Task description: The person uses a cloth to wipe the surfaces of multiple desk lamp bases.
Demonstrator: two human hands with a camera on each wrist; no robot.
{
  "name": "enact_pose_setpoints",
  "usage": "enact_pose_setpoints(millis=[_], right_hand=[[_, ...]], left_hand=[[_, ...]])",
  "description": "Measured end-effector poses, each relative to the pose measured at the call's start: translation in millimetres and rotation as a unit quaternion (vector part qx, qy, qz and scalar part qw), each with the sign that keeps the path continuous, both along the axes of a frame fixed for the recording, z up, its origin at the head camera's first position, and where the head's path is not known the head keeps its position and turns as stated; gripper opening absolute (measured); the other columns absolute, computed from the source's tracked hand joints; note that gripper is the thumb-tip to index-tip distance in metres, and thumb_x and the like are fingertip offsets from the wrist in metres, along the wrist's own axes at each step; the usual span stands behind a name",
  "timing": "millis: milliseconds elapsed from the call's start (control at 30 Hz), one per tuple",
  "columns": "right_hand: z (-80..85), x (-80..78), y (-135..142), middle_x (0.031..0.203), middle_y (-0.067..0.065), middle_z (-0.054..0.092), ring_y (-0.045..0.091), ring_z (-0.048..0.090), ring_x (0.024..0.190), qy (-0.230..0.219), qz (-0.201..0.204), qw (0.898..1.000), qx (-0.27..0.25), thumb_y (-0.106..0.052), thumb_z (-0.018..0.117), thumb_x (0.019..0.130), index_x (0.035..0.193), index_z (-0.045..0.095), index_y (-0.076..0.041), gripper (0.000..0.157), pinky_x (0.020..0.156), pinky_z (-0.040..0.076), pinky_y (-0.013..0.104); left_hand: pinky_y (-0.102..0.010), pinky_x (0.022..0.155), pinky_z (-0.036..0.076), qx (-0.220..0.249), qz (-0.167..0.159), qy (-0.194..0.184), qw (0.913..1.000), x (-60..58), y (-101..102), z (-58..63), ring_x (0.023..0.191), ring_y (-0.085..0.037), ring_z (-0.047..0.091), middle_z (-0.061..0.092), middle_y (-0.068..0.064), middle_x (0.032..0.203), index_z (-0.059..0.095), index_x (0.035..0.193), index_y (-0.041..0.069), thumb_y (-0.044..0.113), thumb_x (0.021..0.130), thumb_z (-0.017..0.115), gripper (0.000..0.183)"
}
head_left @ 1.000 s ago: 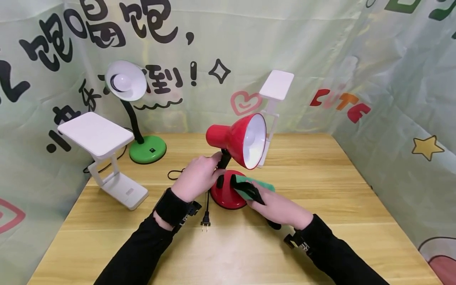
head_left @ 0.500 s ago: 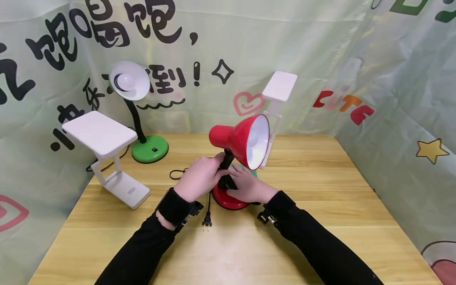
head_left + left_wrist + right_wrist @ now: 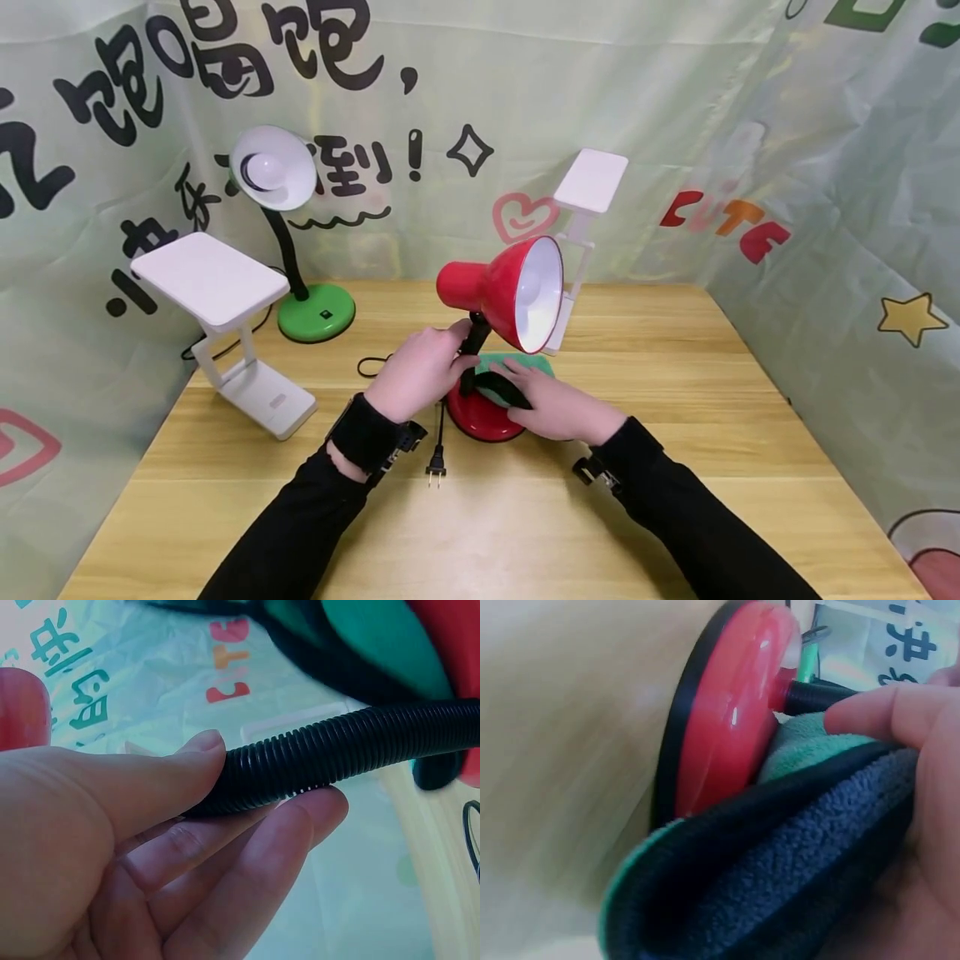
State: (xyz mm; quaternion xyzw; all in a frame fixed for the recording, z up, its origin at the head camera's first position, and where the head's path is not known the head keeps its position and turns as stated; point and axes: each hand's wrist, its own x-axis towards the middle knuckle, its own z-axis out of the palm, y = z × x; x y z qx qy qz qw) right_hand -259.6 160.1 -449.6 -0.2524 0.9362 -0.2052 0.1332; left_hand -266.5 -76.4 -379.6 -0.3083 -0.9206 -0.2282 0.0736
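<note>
A red desk lamp (image 3: 468, 287) stands mid-table, its shade facing right. My left hand (image 3: 420, 371) grips its black ribbed gooseneck (image 3: 322, 750) below the shade, thumb on one side and fingers on the other in the left wrist view. My right hand (image 3: 562, 406) holds a folded cloth (image 3: 817, 840), green on one face and dark grey on the other with a black border, against the lamp's red base (image 3: 487, 423). In the right wrist view the cloth lies along the base's top beside the neck, and partly hides it.
A white folding lamp (image 3: 213, 279) and a green-based lamp (image 3: 315, 314) stand at the left, another white lamp (image 3: 588, 183) behind the red shade. A black plug (image 3: 436, 463) lies in front of the base on the wooden table (image 3: 675, 358). A printed fabric backdrop encloses the table.
My right hand with the cloth moved left across the red base up to the neck, then back a little to the right. The left hand keeps its hold on the gooseneck; the shade shifted slightly.
</note>
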Motion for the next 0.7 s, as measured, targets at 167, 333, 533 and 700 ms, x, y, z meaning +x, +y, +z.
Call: enact_pose_setpoints(millis=[167,333,533,700], right_hand=[[5.2,28.1,11.7,0.165,0.005,0.02,0.04,0.023,0.15,0.01,0.022,0.999,0.035,-0.035,0.054,0.098,0.156,0.026,-0.025,0.065,0.118,0.028,0.056],[2.4,49.7,10.0,0.162,0.001,0.03,0.03,0.022,0.153,0.062,0.091,0.992,0.06,-0.032,0.054,0.097,0.153,0.034,-0.018,0.062,0.12,0.024,0.054],[2.7,62.7,-8.0,0.162,-0.004,0.028,0.024,0.017,0.154,0.062,0.15,0.984,0.069,-0.035,0.051,0.098,0.153,0.035,-0.022,0.058,0.123,0.02,0.051],[-1.6,61.7,-30.1,0.162,-0.004,0.028,0.024,0.018,0.154,0.104,0.159,0.979,0.074,-0.038,0.047,0.1,0.152,0.037,-0.021,0.056,0.122,0.021,0.051]], left_hand=[[-0.023,0.05,0.041,-0.003,0.002,-0.01,0.9999,-0.1,-1.1,0.6,0.048,-0.009,0.048,0.051,0.002,0.06,0.055,0.106,0.014,0.027,0.094,0.068,0.022],[-0.024,0.051,0.04,-0.007,0.003,-0.002,1.0,0.7,-1.8,-0.5,0.049,-0.01,0.049,0.051,0.002,0.059,0.055,0.106,0.014,0.028,0.094,0.068,0.023],[-0.024,0.051,0.04,-0.004,0.002,0.005,1.0,1.4,-1.1,-0.8,0.048,-0.009,0.05,0.052,0.003,0.06,0.055,0.106,0.014,0.026,0.093,0.07,0.023],[-0.024,0.051,0.041,-0.005,0.001,0.001,1.0,2.2,0.2,0.1,0.046,-0.009,0.049,0.052,0.003,0.058,0.055,0.105,0.015,0.027,0.094,0.068,0.021]])
